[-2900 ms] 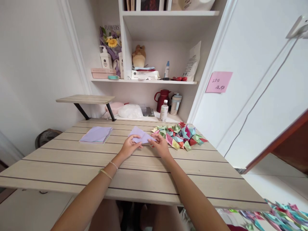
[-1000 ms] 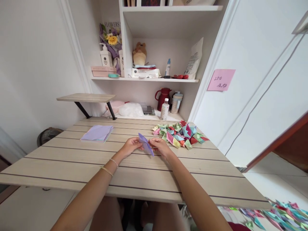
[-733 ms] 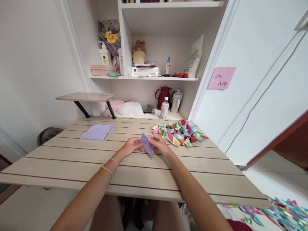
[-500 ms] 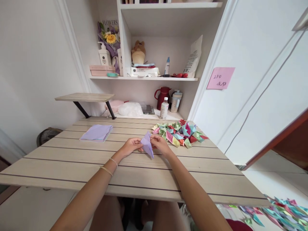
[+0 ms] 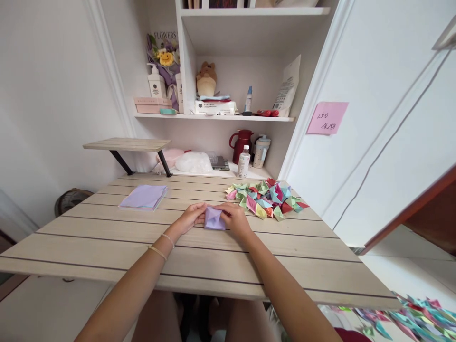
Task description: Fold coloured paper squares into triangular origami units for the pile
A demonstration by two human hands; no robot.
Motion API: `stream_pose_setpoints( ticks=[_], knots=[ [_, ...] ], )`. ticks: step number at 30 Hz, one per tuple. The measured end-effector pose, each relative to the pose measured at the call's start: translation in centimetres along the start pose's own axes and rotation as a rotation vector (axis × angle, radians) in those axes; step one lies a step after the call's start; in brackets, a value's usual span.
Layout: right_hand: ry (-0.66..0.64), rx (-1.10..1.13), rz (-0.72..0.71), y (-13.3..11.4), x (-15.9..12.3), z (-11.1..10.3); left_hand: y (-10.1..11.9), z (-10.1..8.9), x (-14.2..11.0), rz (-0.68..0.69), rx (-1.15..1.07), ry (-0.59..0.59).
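Observation:
A small folded sheet of purple origami paper (image 5: 214, 219), now roughly square in outline, is between my two hands just above or on the table. My left hand (image 5: 192, 217) pinches its left edge, thumb and fingers together. My right hand (image 5: 233, 219) grips its right side, with fingers reaching over the upper edge and the thumb on the near face. A stack of square paper (image 5: 143, 197) with a purple sheet on top lies to the left. Right of my hands is a pile of folded paper boats (image 5: 265, 198) in green, pink, red, yellow and blue.
The slatted wooden table (image 5: 199, 266) has a raised wooden stand (image 5: 126, 144) at its back left. Behind are a plastic bottle (image 5: 244, 162), a dark red jug (image 5: 241, 146) and a cup (image 5: 261, 152). More folded papers (image 5: 420, 316) lie below at the right.
The purple paper was a wide, flat shape, then was turned upright to a narrow diamond. Now it is compressed into a small square, and my right hand has shifted over its upper edge.

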State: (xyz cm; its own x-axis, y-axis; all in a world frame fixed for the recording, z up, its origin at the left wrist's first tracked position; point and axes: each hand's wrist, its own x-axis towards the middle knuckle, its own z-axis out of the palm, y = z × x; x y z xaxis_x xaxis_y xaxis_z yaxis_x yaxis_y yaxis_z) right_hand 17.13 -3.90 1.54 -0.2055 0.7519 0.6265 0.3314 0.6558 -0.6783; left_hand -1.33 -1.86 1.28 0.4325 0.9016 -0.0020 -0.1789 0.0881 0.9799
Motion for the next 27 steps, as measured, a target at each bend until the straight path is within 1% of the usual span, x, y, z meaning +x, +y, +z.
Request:
stream_pose_setpoints(
  ticks=[2, 3, 5, 8, 10, 12, 13, 17, 19, 21, 25, 27],
  knots=[
    [-0.010, 0.007, -0.027, 0.0, 0.0, 0.0, 0.2, 0.1, -0.2, -0.014, 0.010, -0.006],
    [-0.020, 0.020, -0.009, 0.1, 0.0, 0.0, 0.2, 0.1, -0.2, -0.013, 0.024, 0.007],
    [-0.069, 0.091, 0.079, 0.3, 0.0, 0.0, 0.3, 0.0, -0.1, 0.001, 0.052, 0.061],
    [-0.188, 0.316, 0.258, 0.3, 0.0, 0.0, 0.2, -0.2, 0.2, 0.054, 0.063, 0.152],
    [-0.231, 0.444, 0.331, 0.3, 0.0, 0.1, 0.2, -0.4, 0.4, 0.086, 0.073, 0.174],
    [-0.216, 0.486, 0.356, 0.4, 0.0, 0.2, 0.1, -0.4, 0.5, 0.108, 0.102, 0.170],
    [-0.185, 0.483, 0.362, 0.6, 0.1, 0.2, 0.1, -0.4, 0.5, 0.114, 0.119, 0.165],
    [0.011, 0.421, 0.394, 1.8, 0.4, 0.2, 0.0, -0.1, 0.3, 0.091, 0.125, 0.101],
    [0.064, 0.414, 0.410, 2.3, 0.6, 0.1, 0.0, 0.1, 0.2, 0.087, 0.110, 0.068],
    [0.065, 0.436, 0.410, 2.6, 0.7, 0.0, 0.1, 0.2, 0.1, 0.125, 0.110, 0.072],
    [0.012, 0.489, 0.382, 2.7, 0.8, -0.3, 0.2, 0.0, 0.3, 0.239, 0.113, 0.167],
    [-0.025, 0.478, 0.364, 2.7, 0.7, -0.4, 0.2, -0.3, 0.4, 0.249, 0.129, 0.197]
  ],
)
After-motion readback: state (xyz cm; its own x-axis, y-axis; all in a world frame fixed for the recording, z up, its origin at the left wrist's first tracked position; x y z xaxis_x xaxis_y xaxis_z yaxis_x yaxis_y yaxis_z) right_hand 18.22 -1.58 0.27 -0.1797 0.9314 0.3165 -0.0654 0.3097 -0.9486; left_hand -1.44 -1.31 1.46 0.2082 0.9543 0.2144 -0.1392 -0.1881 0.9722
